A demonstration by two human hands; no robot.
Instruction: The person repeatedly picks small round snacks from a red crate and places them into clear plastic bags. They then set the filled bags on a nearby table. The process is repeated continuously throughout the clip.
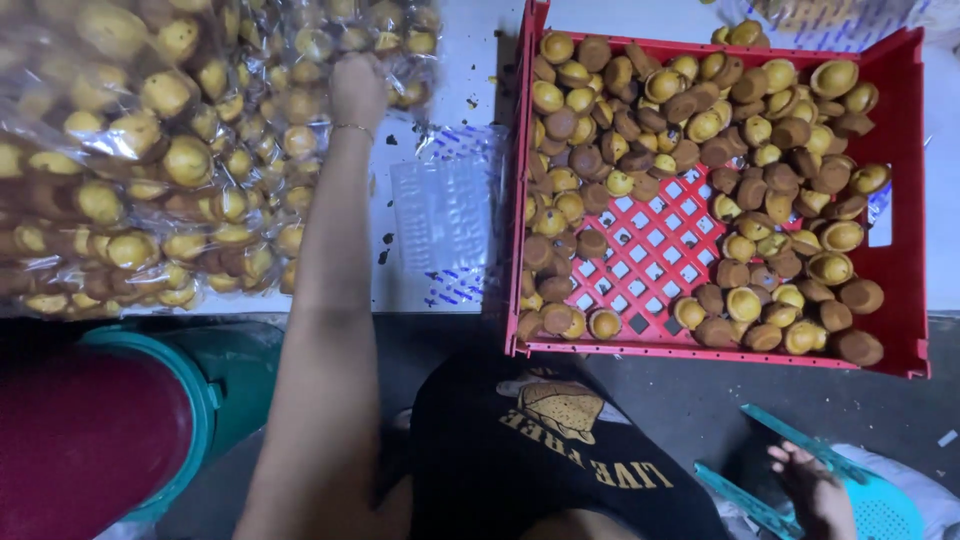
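My left hand (358,88) reaches far up the white table (470,60) onto a heap of clear bags filled with small yellow-brown cakes (150,160). Its fingers are curled into the plastic of one bag; a thin bracelet circles the wrist. Low at the right edge, my right hand (812,488) rests by a teal plastic piece (800,440), and its grip is too dark to make out. To the right of the heap stands a red plastic crate (895,300) with many loose cakes (700,110) around a bare lattice bottom.
Empty clear bags with blue print (445,215) lie flat between the heap and the crate, with dark crumbs around them. A teal bucket with a dark red top (100,430) stands at lower left. A perforated teal object (880,510) sits at lower right.
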